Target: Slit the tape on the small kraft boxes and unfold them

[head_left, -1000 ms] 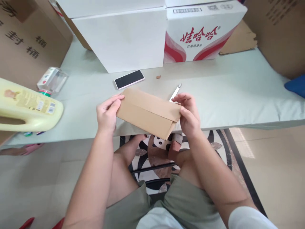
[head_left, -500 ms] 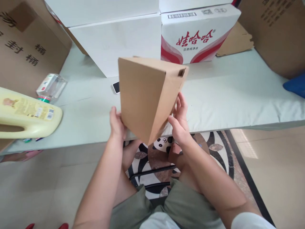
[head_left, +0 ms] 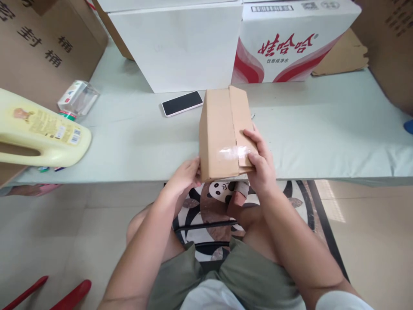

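A small brown cardboard box (head_left: 219,129) stands near the front edge of the pale green table (head_left: 322,129), its top flaps folded over and a strip of clear tape across them. My left hand (head_left: 185,176) grips the box's near left corner from below. My right hand (head_left: 258,161) lies over the top flap on the right, fingers curled on the flap's edge and pressing it down. Both hands hold the box.
A phone (head_left: 182,103) lies face up behind the box. A yellow jug (head_left: 41,135) and a clear plastic container (head_left: 77,99) lie at the left. A white carton (head_left: 180,43), a red-printed carton (head_left: 290,38) and brown cartons stand along the back.
The flat folded cardboard was lifted, opened into a box shape and turned. It now rests on the table with its flaps closed under my right hand.
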Demonstrator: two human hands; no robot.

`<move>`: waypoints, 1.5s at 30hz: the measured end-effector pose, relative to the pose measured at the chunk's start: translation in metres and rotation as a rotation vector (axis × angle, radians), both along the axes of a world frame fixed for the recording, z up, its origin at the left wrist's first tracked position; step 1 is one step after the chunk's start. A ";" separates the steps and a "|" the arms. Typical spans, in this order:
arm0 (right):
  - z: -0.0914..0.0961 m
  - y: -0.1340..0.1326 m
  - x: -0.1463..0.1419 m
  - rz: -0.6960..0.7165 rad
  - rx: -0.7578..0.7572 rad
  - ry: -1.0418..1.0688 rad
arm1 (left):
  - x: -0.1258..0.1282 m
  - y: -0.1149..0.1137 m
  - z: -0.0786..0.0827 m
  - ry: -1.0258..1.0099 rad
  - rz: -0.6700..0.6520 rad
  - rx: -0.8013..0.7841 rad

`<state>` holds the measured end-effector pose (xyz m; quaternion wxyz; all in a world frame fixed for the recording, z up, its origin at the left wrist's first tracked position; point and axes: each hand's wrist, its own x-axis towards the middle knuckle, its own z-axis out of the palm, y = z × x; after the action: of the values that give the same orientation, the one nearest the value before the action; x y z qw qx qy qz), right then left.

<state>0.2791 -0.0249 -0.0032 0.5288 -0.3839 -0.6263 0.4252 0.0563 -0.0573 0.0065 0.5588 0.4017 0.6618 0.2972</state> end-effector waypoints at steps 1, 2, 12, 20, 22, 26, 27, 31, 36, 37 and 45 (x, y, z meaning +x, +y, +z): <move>0.000 0.000 0.000 -0.014 -0.001 -0.009 | -0.001 0.002 0.002 0.114 -0.008 0.067; 0.001 0.000 0.000 -0.017 0.002 -0.016 | -0.003 0.006 0.006 0.235 0.007 0.146; 0.005 0.003 -0.004 0.107 0.037 -0.113 | 0.021 0.102 0.081 0.646 -0.115 0.969; -0.005 0.030 -0.004 -0.087 -0.218 -0.615 | 0.008 0.140 0.038 0.608 -0.242 0.823; -0.005 0.037 -0.009 -0.177 -0.265 -0.868 | 0.008 0.139 0.041 0.590 -0.246 0.786; -0.002 0.041 -0.015 -0.250 -0.262 -1.063 | 0.018 0.129 0.061 0.668 -0.289 0.707; -0.001 0.041 -0.013 -0.277 -0.262 -1.078 | 0.021 0.126 0.065 0.694 -0.294 0.690; -0.007 0.047 -0.003 -0.339 -0.262 -1.107 | 0.025 0.119 0.073 0.729 -0.301 0.653; -0.019 0.057 0.008 -0.257 -0.264 -0.730 | 0.020 0.127 0.064 0.637 -0.282 0.677; -0.019 0.057 0.010 -0.213 -0.272 -0.588 | 0.019 0.129 0.060 0.620 -0.271 0.685; 0.029 0.008 0.033 -0.149 0.200 0.032 | 0.022 0.130 0.054 0.628 -0.212 0.745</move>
<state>0.3120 -0.0165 0.0257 0.6045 -0.3676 -0.6270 0.3261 0.0782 0.0730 0.0600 0.1782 0.7094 0.6023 0.3197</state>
